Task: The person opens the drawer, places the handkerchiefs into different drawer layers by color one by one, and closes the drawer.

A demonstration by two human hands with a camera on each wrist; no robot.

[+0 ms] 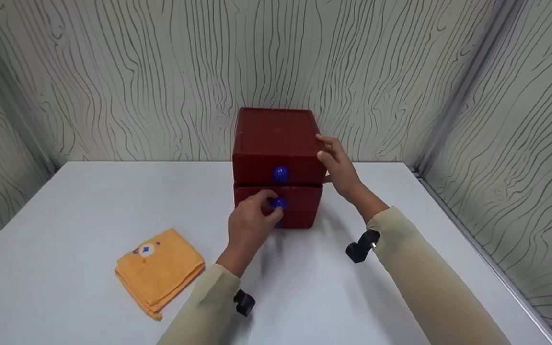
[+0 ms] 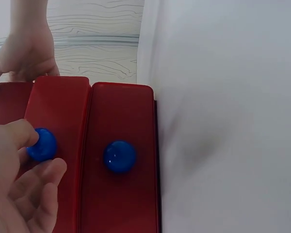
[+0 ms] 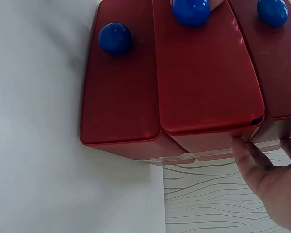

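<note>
A small dark red drawer cabinet (image 1: 276, 132) stands on the table, with a round blue knob on each of its three stacked drawers. My left hand (image 1: 251, 220) pinches the blue knob (image 2: 44, 145) of the middle drawer (image 3: 208, 77). That drawer juts a little out past the ones above and below it. Against the cabinet's right side rests my right hand (image 1: 343, 172), its fingertips (image 3: 240, 145) on the side wall close to the middle and top drawers. The bottom drawer (image 2: 119, 204) is flush, its blue knob (image 2: 120, 157) untouched.
A folded orange cloth (image 1: 161, 270) with a small printed motif lies on the white table (image 1: 89, 201), left of my left forearm. Behind the cabinet rises a wood-grain patterned wall (image 1: 180, 72), and another wall (image 1: 520, 143) borders the table's right side.
</note>
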